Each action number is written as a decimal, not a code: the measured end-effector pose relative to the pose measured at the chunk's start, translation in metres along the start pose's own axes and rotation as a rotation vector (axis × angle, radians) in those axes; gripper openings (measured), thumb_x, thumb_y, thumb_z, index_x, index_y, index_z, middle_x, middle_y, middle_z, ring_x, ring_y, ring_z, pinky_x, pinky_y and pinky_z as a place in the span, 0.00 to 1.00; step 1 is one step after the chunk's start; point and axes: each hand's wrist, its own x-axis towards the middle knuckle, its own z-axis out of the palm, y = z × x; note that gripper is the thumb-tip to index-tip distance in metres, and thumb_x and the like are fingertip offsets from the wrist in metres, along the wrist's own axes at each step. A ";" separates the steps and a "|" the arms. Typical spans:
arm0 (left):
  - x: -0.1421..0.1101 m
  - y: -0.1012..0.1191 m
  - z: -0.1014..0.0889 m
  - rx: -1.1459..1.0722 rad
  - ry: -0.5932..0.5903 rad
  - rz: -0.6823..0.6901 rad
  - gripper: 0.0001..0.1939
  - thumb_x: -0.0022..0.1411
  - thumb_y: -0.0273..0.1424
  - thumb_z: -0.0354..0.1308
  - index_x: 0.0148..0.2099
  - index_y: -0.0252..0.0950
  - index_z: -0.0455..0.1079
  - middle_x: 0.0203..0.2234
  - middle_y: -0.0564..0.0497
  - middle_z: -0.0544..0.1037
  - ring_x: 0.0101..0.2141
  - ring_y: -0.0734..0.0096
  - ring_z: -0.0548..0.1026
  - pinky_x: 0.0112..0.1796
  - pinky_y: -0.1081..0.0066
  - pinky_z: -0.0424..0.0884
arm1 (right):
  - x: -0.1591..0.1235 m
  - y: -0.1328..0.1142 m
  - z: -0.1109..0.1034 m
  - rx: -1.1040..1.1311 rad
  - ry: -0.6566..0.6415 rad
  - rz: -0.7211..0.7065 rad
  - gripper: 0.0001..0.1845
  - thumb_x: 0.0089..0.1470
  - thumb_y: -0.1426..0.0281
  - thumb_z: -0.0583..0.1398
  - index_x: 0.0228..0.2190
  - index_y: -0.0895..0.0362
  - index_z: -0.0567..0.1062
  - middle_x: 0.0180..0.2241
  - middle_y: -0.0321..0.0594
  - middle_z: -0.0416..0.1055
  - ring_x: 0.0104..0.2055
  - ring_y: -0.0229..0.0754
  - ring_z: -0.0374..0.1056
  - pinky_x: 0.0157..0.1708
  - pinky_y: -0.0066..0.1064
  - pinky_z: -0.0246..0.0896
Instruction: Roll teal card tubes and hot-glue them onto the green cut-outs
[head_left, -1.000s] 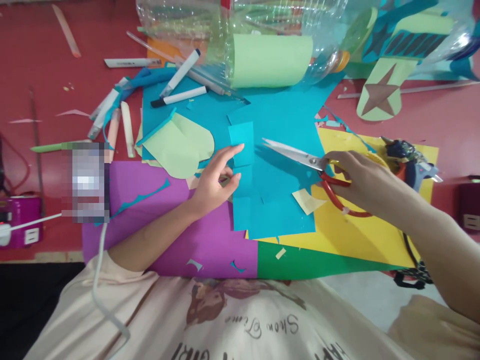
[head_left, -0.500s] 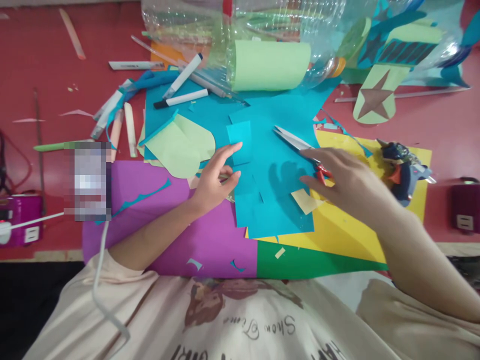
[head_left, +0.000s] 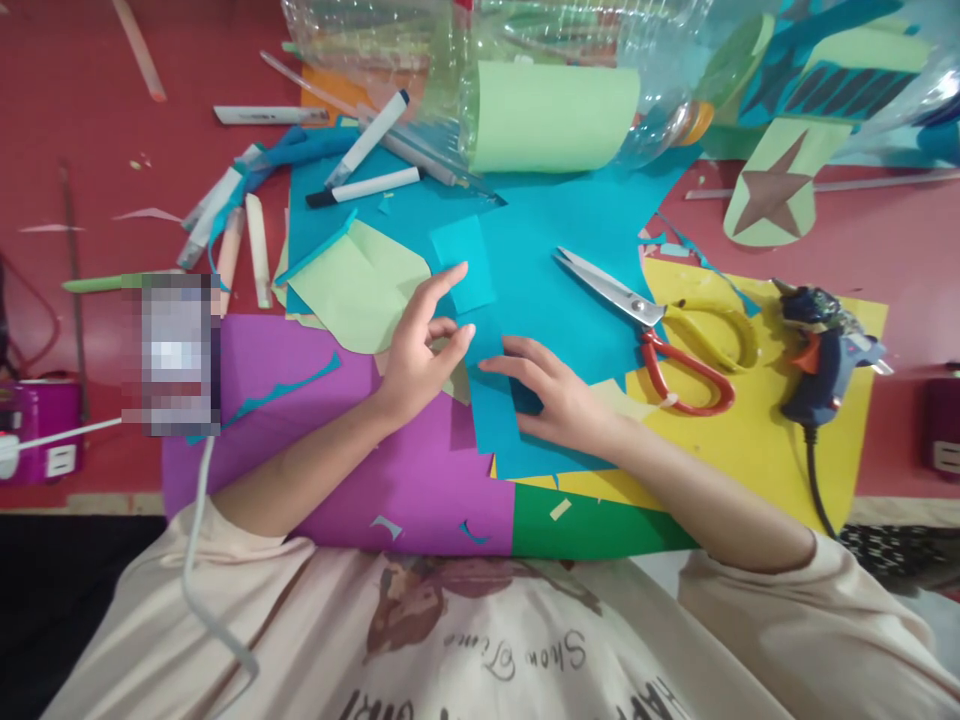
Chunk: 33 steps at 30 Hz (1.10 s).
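A small rectangle of light blue paper [head_left: 466, 250] lies slightly turned on the larger blue sheet [head_left: 555, 225]. My left hand [head_left: 427, 350] is at its lower left edge, index fingertip over the paper, thumb apart from the finger. Just right of it, my right hand [head_left: 559, 400] hovers low over the blue sheet with its fingers spread and nothing in them. To the right, the scissors [head_left: 637, 305], with one yellow and one red handle loop, lie partly opened. A pale yellow paper scrap [head_left: 619, 397] sits partly behind my right wrist.
A clear plastic bottle wrapped in green paper [head_left: 555, 118] lies at the back. Markers [head_left: 375, 187] and a cut green paper shape [head_left: 367, 285] are on the left. A glue gun [head_left: 817, 360] rests on yellow paper [head_left: 757, 450]. A phone [head_left: 176, 355] with a cable sits at left.
My right hand has left the scissors and come left, beside my left hand. The small blue paper has shifted left and turned a little. My left hand has moved slightly left.
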 end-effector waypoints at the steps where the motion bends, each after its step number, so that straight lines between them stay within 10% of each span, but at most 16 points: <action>1: 0.000 0.000 0.000 0.010 -0.005 0.009 0.25 0.68 0.43 0.49 0.64 0.45 0.53 0.59 0.42 0.65 0.42 0.69 0.76 0.31 0.78 0.74 | 0.000 0.001 -0.001 0.035 0.024 -0.001 0.23 0.52 0.75 0.56 0.52 0.54 0.66 0.55 0.53 0.64 0.59 0.53 0.61 0.53 0.49 0.64; 10: -0.006 -0.002 0.000 0.021 -0.115 0.123 0.25 0.68 0.39 0.49 0.66 0.49 0.50 0.59 0.43 0.64 0.31 0.79 0.76 0.33 0.75 0.75 | 0.008 0.000 -0.005 0.460 0.173 0.213 0.12 0.55 0.61 0.60 0.36 0.55 0.67 0.31 0.38 0.71 0.31 0.37 0.69 0.32 0.30 0.67; 23: -0.005 0.002 -0.004 -0.016 -0.137 0.078 0.22 0.71 0.38 0.39 0.65 0.48 0.52 0.57 0.44 0.66 0.32 0.76 0.74 0.34 0.72 0.76 | 0.008 0.001 -0.002 0.517 0.209 0.252 0.07 0.55 0.68 0.59 0.32 0.54 0.63 0.27 0.33 0.66 0.28 0.33 0.65 0.29 0.28 0.63; 33: -0.009 0.000 0.000 -0.024 -0.181 0.125 0.33 0.66 0.44 0.50 0.68 0.51 0.40 0.63 0.39 0.55 0.27 0.81 0.72 0.28 0.74 0.74 | 0.008 0.001 -0.002 0.479 0.242 0.237 0.07 0.56 0.66 0.58 0.36 0.55 0.68 0.30 0.37 0.70 0.31 0.35 0.68 0.32 0.30 0.66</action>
